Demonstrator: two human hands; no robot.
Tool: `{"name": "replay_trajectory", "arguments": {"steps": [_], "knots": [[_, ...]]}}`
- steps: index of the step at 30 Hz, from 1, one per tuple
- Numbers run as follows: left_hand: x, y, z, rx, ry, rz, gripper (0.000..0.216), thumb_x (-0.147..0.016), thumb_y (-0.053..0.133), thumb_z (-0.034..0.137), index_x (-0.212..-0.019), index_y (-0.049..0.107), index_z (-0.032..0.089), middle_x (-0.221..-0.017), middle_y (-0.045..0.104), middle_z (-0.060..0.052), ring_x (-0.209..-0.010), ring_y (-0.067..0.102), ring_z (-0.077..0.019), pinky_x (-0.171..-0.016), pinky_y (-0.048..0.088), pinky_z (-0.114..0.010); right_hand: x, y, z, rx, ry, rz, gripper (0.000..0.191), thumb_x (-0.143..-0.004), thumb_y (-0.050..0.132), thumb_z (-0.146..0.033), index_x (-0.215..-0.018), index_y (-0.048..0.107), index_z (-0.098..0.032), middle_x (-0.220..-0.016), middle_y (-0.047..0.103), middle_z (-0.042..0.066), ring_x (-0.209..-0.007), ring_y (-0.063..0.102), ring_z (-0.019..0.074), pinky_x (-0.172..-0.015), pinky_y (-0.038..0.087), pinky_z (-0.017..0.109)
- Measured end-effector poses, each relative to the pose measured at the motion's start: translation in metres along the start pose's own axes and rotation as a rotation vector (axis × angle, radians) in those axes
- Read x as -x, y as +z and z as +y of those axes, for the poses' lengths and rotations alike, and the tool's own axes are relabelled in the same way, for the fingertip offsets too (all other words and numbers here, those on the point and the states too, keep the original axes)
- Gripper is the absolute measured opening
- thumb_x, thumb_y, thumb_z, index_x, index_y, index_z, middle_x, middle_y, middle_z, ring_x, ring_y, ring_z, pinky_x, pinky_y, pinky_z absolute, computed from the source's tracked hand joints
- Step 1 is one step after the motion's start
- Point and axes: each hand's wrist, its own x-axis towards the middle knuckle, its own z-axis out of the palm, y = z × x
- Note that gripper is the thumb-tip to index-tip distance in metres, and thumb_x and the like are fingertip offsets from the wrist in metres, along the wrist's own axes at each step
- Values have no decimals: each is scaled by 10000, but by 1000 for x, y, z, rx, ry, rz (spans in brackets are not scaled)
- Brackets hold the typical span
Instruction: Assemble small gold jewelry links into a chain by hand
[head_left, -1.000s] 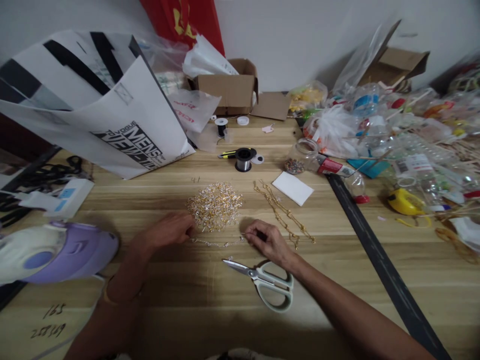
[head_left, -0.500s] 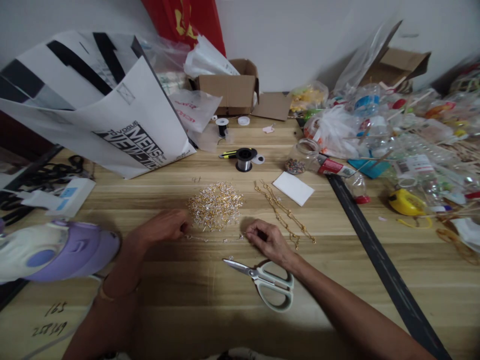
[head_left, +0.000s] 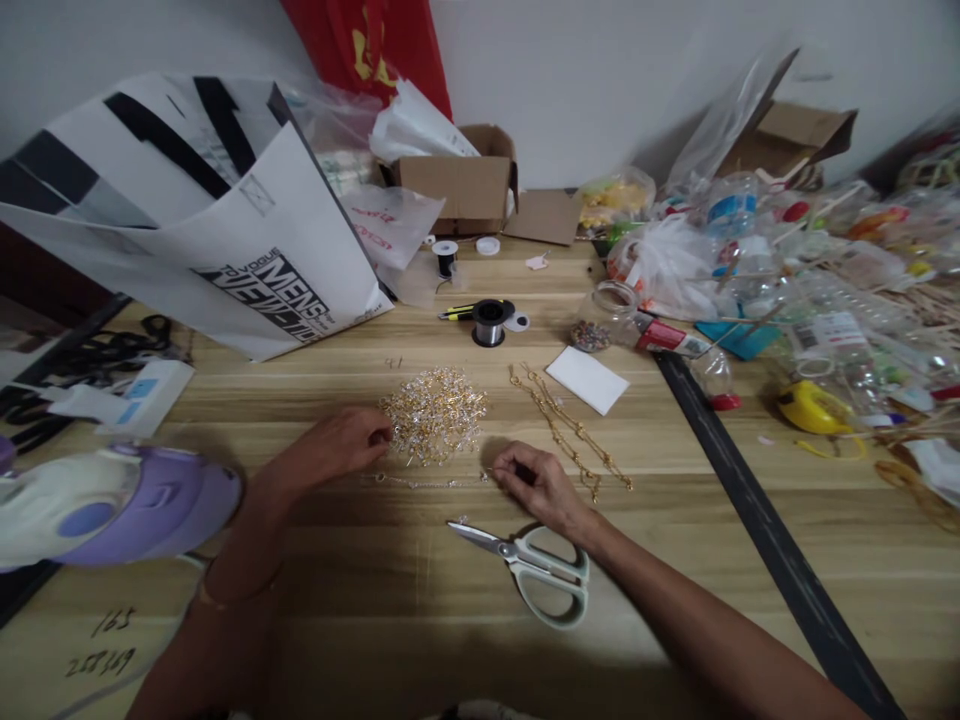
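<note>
A pile of small gold and silver beads (head_left: pixel 436 413) lies on the wooden table (head_left: pixel 420 600). My left hand (head_left: pixel 337 447) rests at the pile's left edge, fingers curled and pinching into the beads. Just below the pile a thin beaded strand (head_left: pixel 424 482) stretches across the table. My right hand (head_left: pixel 536 485) is closed in a pinch on the strand's right end. Grey-handled scissors (head_left: pixel 534 571) lie right below my right hand.
Gold chains (head_left: pixel 566 430) and a white card (head_left: pixel 586 379) lie to the right of the pile. A wire spool (head_left: pixel 489 320), a bead jar (head_left: pixel 600 317), a cardboard box (head_left: pixel 457 180), a large paper bag (head_left: pixel 225 230) and a purple device (head_left: pixel 112 500) surround the spot. Clutter fills the right side.
My left hand let go of the strand's left end and moved up to the edge of the bead pile. The strand now lies flat. My right hand stayed put.
</note>
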Motion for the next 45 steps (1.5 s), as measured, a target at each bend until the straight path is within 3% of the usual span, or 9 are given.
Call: {"name": "replay_trajectory", "arguments": {"steps": [4, 7, 34, 45], "knots": [[-11, 6, 8, 39, 67, 154, 178, -847, 456, 234, -803, 614, 166, -802, 627, -30, -771, 559, -160, -732, 393, -262, 0, -1, -1, -2, -6, -2, 134, -859, 552, -251, -779, 595, -152, -693, 553, 12, -629, 499, 121, -584, 393, 220], [-16, 12, 16, 48, 123, 192, 179, -854, 453, 190, -772, 609, 157, -780, 618, -31, -766, 552, -158, -741, 396, -266, 0, -1, -1, -14, -6, -4, 142, -862, 552, -264, -784, 596, -154, -696, 555, 14, -627, 500, 122, -580, 392, 222], [-29, 43, 42, 45, 302, 130, 163, -851, 476, 148, -723, 577, 153, -740, 597, -30, -767, 517, -168, -725, 360, -274, 0, 0, 0, 0, 39, 6, 141, -873, 519, -245, -768, 549, -155, -662, 531, -1, -595, 472, 107, -564, 368, 212], [-28, 41, 52, 64, 346, 73, 162, -850, 482, 142, -730, 590, 145, -742, 588, -35, -765, 523, -162, -710, 366, -262, 1, -1, 0, 13, 45, -26, 135, -873, 516, -242, -772, 544, -157, -680, 538, 4, -617, 473, 114, -569, 361, 215]]}}
